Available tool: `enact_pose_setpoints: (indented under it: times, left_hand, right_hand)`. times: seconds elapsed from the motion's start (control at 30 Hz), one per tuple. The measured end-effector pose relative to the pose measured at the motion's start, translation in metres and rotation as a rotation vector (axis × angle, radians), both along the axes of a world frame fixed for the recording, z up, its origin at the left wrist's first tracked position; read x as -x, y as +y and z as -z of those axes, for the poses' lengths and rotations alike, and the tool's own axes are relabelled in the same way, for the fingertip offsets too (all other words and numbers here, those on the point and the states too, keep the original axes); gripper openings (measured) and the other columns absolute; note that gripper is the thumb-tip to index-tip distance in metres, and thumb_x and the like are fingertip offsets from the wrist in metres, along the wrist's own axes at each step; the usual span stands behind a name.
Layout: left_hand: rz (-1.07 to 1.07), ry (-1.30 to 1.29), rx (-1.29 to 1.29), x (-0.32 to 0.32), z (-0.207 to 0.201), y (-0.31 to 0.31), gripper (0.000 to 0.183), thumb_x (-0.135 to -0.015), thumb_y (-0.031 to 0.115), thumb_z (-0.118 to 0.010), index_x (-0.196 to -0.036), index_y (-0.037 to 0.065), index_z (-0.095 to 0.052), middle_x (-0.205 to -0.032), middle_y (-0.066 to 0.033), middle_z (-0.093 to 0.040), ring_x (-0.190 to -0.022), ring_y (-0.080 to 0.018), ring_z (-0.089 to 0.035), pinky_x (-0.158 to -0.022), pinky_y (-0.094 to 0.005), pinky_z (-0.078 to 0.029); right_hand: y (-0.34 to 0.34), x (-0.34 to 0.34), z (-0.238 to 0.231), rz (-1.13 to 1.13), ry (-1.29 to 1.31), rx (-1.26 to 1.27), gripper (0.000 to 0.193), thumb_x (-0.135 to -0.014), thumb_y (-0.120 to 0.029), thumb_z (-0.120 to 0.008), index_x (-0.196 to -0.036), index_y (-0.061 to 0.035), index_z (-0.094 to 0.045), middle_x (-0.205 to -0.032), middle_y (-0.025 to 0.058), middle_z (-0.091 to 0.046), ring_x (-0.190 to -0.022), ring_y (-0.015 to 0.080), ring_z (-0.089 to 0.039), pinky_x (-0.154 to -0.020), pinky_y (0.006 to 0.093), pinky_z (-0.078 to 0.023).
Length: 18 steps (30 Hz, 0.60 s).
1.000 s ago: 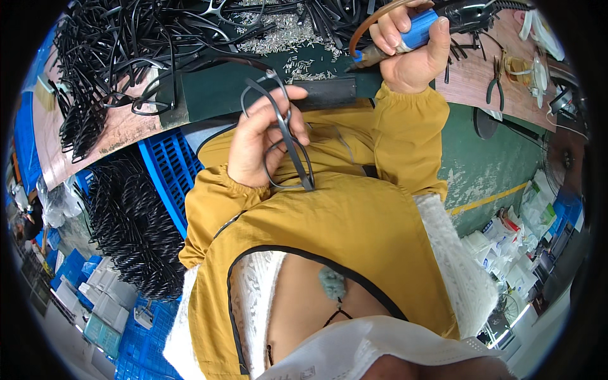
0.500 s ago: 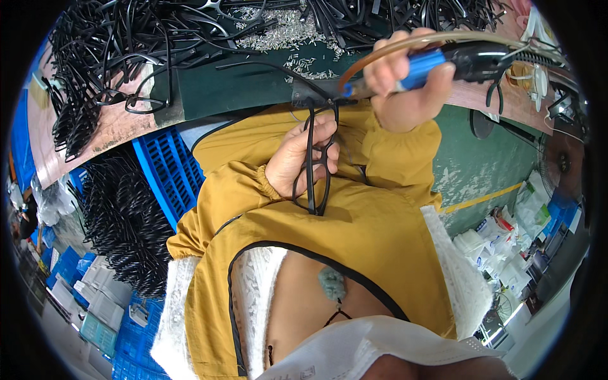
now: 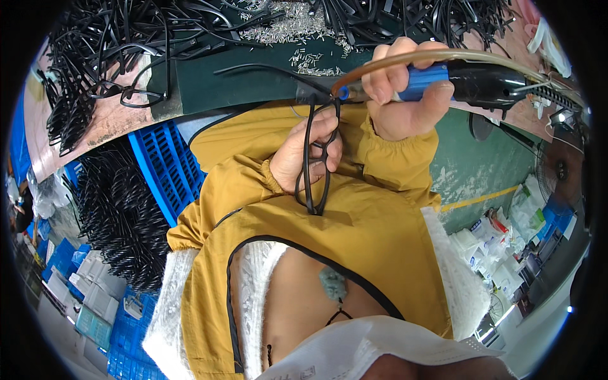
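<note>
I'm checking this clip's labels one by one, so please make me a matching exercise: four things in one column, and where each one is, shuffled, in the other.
Things
1. black glasses frame over the lap
2. blue-and-black handheld tool
3. small silvery pieces
4. blue plastic basket

Places
A. loose on the dark green mat
B. gripped in the right hand
C. at the person's left, by the near edge of the pinkish table
D. held in the left hand

Pairs: 1-D, 2-B, 3-A, 4-C
</note>
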<state>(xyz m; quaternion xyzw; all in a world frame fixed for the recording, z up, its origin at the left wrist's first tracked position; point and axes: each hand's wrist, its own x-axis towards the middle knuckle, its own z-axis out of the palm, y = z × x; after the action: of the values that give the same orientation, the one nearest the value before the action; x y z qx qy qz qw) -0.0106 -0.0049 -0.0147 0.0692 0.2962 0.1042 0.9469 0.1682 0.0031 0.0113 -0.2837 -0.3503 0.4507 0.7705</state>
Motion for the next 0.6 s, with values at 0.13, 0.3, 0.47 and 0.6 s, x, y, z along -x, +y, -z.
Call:
enact_pose_setpoints:
  times: [0.13,0.3,0.47,0.6]
  left_hand:
    - [-0.028,0.025,0.022,-0.003,0.001,-0.001,0.042,-0.101,0.039,-0.062,-0.131,0.011,-0.053,-0.066,-0.0027,-0.061,-0.052,-0.0142,-0.057,-0.044,-0.0255,-0.034]
    - [0.021,0.150,-0.023,0.001,-0.007,0.001,0.036,-0.103,0.034,-0.059,-0.130,0.012,-0.060,-0.065,-0.0051,-0.055,-0.053,-0.0178,-0.052,-0.049,-0.0305,-0.039]
    - [-0.098,0.090,-0.069,0.017,-0.016,0.019,0.054,-0.101,0.039,-0.052,-0.132,-0.004,-0.058,-0.070,-0.0065,-0.058,-0.057,-0.0211,-0.057,-0.053,-0.0309,-0.045]
    - [-0.227,-0.125,-0.247,0.032,-0.029,0.047,0.060,-0.093,0.027,-0.047,-0.141,-0.007,-0.054,-0.091,-0.0073,-0.061,-0.090,-0.0218,-0.065,-0.081,-0.0297,-0.053]
  right_hand:
    - [0.001,-0.006,0.006,-0.163,0.003,-0.073,0.047,-0.100,-0.058,-0.060,-0.111,-0.0136,-0.051,-0.083,0.0015,-0.051,-0.065,0.0128,-0.049,-0.053,0.0254,-0.040]
    - [0.009,-0.020,0.011,-0.215,0.166,-0.056,0.042,-0.096,-0.053,-0.068,-0.114,-0.0166,-0.056,-0.081,0.0057,-0.056,-0.063,0.0159,-0.054,-0.055,0.0299,-0.043]
    - [0.053,-0.041,0.019,0.033,0.171,-0.167,0.042,-0.102,-0.055,-0.055,-0.114,-0.0153,-0.061,-0.084,0.0014,-0.057,-0.067,0.0129,-0.053,-0.055,0.0249,-0.042]
    - [0.082,-0.040,0.019,-0.097,0.656,-0.389,0.032,-0.104,-0.048,-0.056,-0.101,-0.0165,-0.056,-0.077,0.0000,-0.052,-0.054,0.0106,-0.044,-0.043,0.0238,-0.034]
